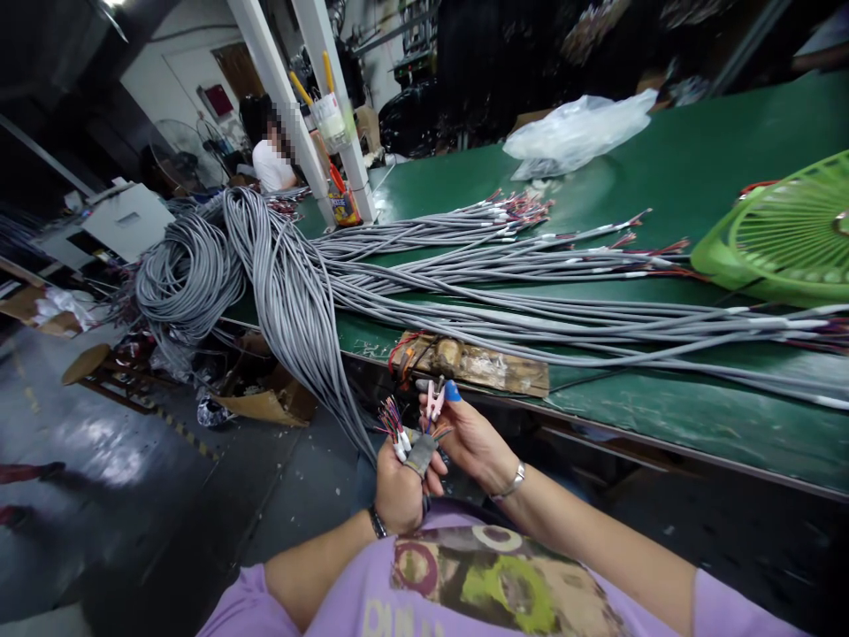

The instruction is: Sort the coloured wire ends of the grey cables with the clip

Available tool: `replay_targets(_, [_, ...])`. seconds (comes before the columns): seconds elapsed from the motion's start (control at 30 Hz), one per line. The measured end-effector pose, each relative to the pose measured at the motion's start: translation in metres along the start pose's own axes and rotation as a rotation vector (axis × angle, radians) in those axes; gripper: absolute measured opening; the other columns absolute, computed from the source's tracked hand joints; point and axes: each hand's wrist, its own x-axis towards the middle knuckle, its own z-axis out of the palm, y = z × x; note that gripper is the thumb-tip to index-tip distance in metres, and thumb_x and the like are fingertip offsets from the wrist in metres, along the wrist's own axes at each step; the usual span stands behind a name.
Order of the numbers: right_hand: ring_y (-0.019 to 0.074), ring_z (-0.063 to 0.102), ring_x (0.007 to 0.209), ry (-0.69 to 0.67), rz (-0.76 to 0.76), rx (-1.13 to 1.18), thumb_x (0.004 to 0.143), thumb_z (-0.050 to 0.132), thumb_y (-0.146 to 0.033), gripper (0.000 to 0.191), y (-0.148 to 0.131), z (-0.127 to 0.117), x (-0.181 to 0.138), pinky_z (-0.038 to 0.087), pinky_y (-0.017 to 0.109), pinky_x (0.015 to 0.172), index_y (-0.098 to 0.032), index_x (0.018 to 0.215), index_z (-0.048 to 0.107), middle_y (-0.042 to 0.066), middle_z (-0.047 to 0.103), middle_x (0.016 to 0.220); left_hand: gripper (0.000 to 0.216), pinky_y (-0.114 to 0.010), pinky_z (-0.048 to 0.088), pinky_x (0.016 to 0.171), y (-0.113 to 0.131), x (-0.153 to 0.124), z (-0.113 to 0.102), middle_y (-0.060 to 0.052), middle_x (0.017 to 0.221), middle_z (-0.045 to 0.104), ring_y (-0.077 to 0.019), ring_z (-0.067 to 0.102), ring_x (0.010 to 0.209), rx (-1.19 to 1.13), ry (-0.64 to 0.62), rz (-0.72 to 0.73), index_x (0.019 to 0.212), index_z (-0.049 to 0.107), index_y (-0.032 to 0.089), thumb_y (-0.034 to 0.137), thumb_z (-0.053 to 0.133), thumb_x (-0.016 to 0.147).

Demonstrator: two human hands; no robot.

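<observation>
My left hand (400, 487) is closed around the ends of several grey cables, whose thin coloured wires (391, 416) and white sleeves (401, 444) fan out above the fist. Grey tape (420, 455) wraps its thumb. Beside it, my right hand (478, 447) pinches a small pale pink clip-like tool (434, 401), and blue tape covers that thumb. A few loose coloured wires (439, 432) lie between the two hands. The thick grey cable bundle (292, 292) drapes off the table edge down toward my left fist.
On the green table (716, 150) lie long rows of grey cables (531, 323). A wooden block (510, 370) sits at the near edge. There is a green fan (789, 230) on the right, a plastic bag (580, 133) behind, and a person (271, 166) farther left.
</observation>
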Motion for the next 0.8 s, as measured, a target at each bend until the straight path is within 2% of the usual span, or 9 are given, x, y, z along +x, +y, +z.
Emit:
replay_targets(0.23, [0.0134, 0.054, 0.057, -0.072, -0.025, -0.001, 0.075, 0.063, -0.050, 0.029, 0.002, -0.003, -0.001, 0.048, 0.027, 0.057, -0.021, 0.073, 0.065, 0.001, 0.063, 0.067, 0.028, -0.016, 0.024, 0.032, -0.002, -0.001, -0.002, 0.001, 0.052, 0.061, -0.0041, 0.043, 0.030, -0.040, -0.015, 0.023, 0.068, 0.052, 0.016, 0.041, 0.063, 0.074])
replay_targets(0.37, [0.0128, 0.057, 0.064, -0.136, 0.016, 0.016, 0.077, 0.059, -0.054, 0.033, 0.001, -0.007, -0.002, 0.047, 0.025, 0.061, -0.022, 0.081, 0.063, 0.000, 0.063, 0.072, 0.029, -0.016, 0.024, 0.032, -0.002, -0.002, -0.003, 0.001, 0.052, 0.061, -0.0042, 0.043, 0.030, -0.040, -0.034, 0.038, 0.065, 0.053, 0.015, 0.040, 0.063, 0.075])
replay_targets(0.53, [0.0140, 0.059, 0.071, -0.242, 0.089, -0.019, 0.074, 0.060, -0.058, 0.041, -0.010, -0.016, -0.011, 0.047, 0.026, 0.066, -0.019, 0.087, 0.063, 0.003, 0.064, 0.078, 0.035, -0.016, 0.024, 0.031, 0.002, -0.007, -0.012, 0.002, 0.040, 0.053, -0.0059, 0.043, 0.028, 0.001, -0.066, 0.034, 0.058, 0.056, 0.014, 0.045, 0.063, 0.074])
replay_targets(0.67, [0.0182, 0.061, 0.082, -0.357, 0.189, -0.235, 0.070, 0.062, -0.060, 0.051, -0.022, -0.021, -0.027, 0.047, 0.030, 0.073, -0.016, 0.096, 0.063, 0.009, 0.065, 0.093, 0.041, -0.017, 0.024, 0.030, 0.005, -0.010, -0.022, 0.000, 0.042, 0.055, -0.0063, 0.043, 0.028, 0.076, -0.095, -0.005, 0.053, 0.056, 0.014, 0.049, 0.064, 0.071])
replay_targets(0.73, [0.0188, 0.060, 0.085, -0.409, 0.175, -0.410, 0.069, 0.067, -0.056, 0.051, -0.025, -0.018, -0.037, 0.046, 0.030, 0.074, -0.015, 0.098, 0.063, 0.010, 0.065, 0.096, 0.042, -0.018, 0.024, 0.030, 0.006, -0.011, -0.025, 0.000, 0.040, 0.054, -0.0060, 0.042, 0.027, 0.128, -0.118, -0.022, 0.051, 0.055, 0.014, 0.049, 0.063, 0.072])
replay_targets(0.8, [0.0178, 0.060, 0.081, -0.429, 0.118, -0.591, 0.068, 0.071, -0.047, 0.043, -0.025, -0.012, -0.044, 0.045, 0.029, 0.072, -0.015, 0.095, 0.063, 0.008, 0.066, 0.090, 0.042, -0.017, 0.026, 0.030, 0.006, -0.011, -0.025, 0.001, 0.040, 0.053, -0.0061, 0.042, 0.028, 0.178, -0.158, -0.036, 0.052, 0.055, 0.014, 0.049, 0.062, 0.074])
